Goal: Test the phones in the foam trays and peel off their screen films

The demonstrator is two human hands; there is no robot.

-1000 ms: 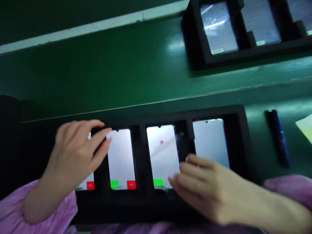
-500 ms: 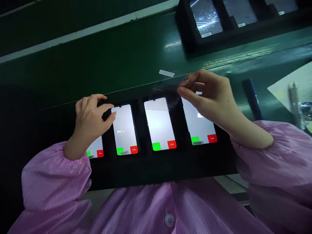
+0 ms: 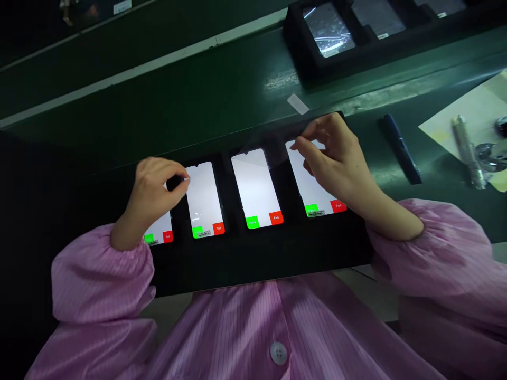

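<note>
Four phones with lit white screens and green and red patches lie in a black tray [image 3: 237, 258]. My left hand [image 3: 152, 192] pinches thumb and finger together at the top of the second phone [image 3: 206, 195], partly covering the leftmost phone [image 3: 159, 229]; what its fingertips hold is too small to make out. A faint clear film [image 3: 257, 160] crosses the top of the third phone [image 3: 257, 195]. My right hand [image 3: 336, 163] is closed in a pinch at the film's right side, over the upper part of the rightmost phone [image 3: 312, 184].
A white strip [image 3: 298, 104] lies just behind the tray. Farther back is a black holder [image 3: 303, 58] with dark-screened devices. To the right are a dark blue pen [image 3: 402, 149], a sheet of paper [image 3: 443, 126] and a clear tube-like item [image 3: 468, 153].
My left thumb and fingertip have come together, and that hand is slightly farther right. The right hand remains pinched near the rightmost phone's top. The white strip has turned. The camera view has shifted.
</note>
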